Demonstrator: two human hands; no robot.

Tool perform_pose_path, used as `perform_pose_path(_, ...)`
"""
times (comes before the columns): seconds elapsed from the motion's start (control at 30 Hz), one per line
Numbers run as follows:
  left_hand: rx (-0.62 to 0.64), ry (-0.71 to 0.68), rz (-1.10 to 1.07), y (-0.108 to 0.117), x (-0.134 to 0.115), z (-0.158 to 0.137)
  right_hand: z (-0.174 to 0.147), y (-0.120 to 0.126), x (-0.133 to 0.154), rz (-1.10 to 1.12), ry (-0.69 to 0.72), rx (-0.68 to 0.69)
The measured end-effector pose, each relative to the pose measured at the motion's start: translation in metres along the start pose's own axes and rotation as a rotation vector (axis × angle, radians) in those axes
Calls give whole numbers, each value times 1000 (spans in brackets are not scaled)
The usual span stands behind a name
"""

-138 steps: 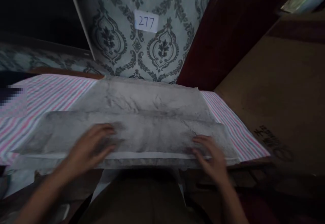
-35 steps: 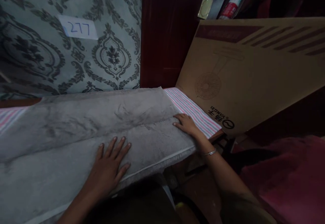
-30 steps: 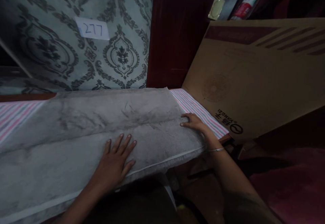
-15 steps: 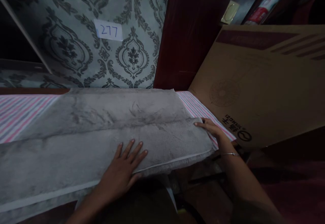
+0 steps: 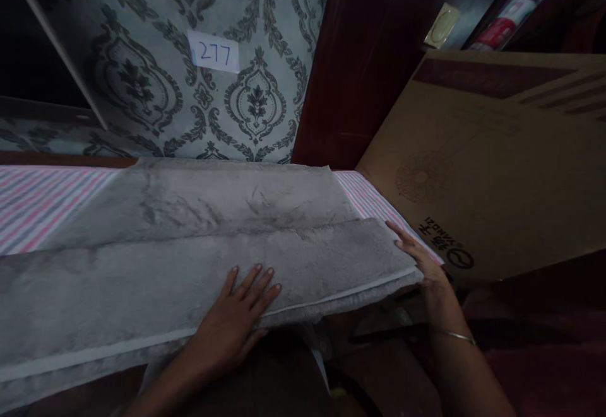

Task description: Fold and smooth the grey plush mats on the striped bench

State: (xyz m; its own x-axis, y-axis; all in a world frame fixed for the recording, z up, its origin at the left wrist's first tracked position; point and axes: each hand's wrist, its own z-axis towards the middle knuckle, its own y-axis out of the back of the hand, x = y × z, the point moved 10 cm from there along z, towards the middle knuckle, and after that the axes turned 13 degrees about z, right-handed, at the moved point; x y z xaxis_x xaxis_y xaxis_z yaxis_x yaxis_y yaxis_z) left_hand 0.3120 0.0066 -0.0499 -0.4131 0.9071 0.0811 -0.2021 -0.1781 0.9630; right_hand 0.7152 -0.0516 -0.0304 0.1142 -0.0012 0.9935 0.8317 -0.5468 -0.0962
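Now the left hand (image 5: 234, 325) lies spread on the folded grey cloth (image 5: 189, 278) over the striped fabric (image 5: 52, 202), with the right hand (image 5: 419, 256) open at its right edge, where light, even pressure would probably square it without wrinkling.

Cloth (image 5: 208, 256) on tablecloth (image 5: 52, 202), left of carton (image 5: 516, 171)

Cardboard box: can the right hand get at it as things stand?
Probably yes: the right hand is at the right end of the grey cloth, and only a strip of striped cloth seems to separate it from the cardboard box; nothing visible blocks it.
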Motion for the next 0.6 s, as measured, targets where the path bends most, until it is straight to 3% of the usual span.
perform_pose_path(0.13,53,-10,-44,-2,2,-2,-20,-26,53,211,235,-72)
perform_pose_path(0.27,51,-22,-111,-1,4,-5,-39,-73,108,427,404,-54)
perform_pose_path(0.43,-11,29,-189,14,0,-16,-45,-161,176,555,527,184)
perform_pose_path(0.6,-72,111,-183,10,-13,-33,-54,-277,214,600,517,463)
